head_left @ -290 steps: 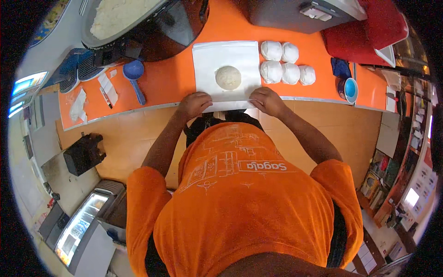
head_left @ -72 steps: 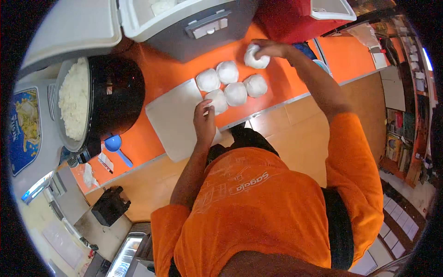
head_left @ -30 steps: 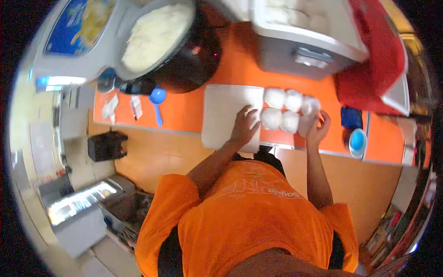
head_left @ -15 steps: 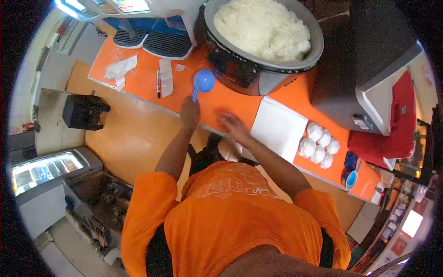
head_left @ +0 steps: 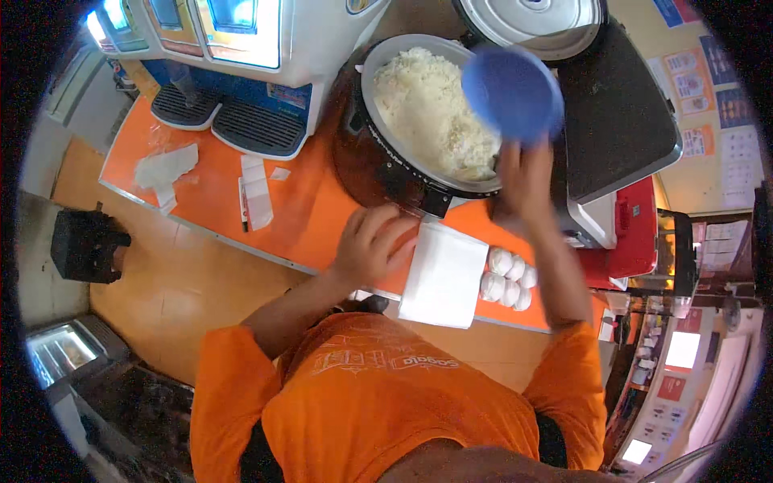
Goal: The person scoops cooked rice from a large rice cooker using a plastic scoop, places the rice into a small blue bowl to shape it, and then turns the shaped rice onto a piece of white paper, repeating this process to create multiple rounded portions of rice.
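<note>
My right hand (head_left: 527, 181) grips a round blue scoop (head_left: 514, 95), raised over the right side of a large round rice cooker (head_left: 386, 153) and blurred by motion. Its hollow faces me and looks free of rice. White cooked rice (head_left: 431, 109) is heaped inside the cooker, with a hollow toward the front. With fingers spread, my left hand (head_left: 372, 248) is at the counter's front edge, close beside a stack of white paper sheets (head_left: 444, 278). Several white-wrapped balls (head_left: 507, 278) sit grouped right of the sheets, next to my right forearm.
A drink dispenser (head_left: 322, 40) with dark drip trays (head_left: 262, 129) stands at the back left of the orange counter (head_left: 310, 217). Nearby lie a pen (head_left: 243, 205) and paper strips (head_left: 258, 191). A metal lid (head_left: 535, 20) and a dark box-shaped appliance (head_left: 616, 113) flank the cooker.
The scoop has passed from my left hand to my right and risen over the cooker. My left hand now rests empty near the sheets. The view has shifted.
</note>
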`<act>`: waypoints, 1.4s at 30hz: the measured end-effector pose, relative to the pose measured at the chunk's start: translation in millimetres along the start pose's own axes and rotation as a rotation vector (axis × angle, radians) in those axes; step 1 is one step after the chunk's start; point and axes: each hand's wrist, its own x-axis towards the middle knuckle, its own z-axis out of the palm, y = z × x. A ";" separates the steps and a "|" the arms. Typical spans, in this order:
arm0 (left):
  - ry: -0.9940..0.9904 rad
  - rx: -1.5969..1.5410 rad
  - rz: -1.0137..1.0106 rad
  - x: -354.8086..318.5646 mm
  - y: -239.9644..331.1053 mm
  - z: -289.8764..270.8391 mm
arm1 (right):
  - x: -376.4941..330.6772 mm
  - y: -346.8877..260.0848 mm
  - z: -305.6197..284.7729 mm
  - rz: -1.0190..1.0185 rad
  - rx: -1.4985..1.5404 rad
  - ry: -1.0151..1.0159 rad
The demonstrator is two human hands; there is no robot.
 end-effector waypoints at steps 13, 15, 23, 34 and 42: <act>-0.148 -0.100 0.017 25.9 -25.6 19.3 | 111.4 62.4 56.4 -0.535 -0.796 -0.761; -0.138 -0.115 0.009 25.6 -26.2 19.3 | 99.4 55.7 62.1 -0.601 -0.624 -0.757; -0.175 -0.143 0.040 27.8 -28.4 17.3 | 77.8 44.5 62.1 -0.297 -0.505 -1.015; -0.185 -0.136 -0.050 20.0 -27.8 19.9 | 83.3 27.9 26.0 -0.301 -0.750 -0.901; -0.153 -0.102 0.017 20.9 -28.3 22.2 | 76.7 26.5 28.6 -0.348 -0.797 -0.911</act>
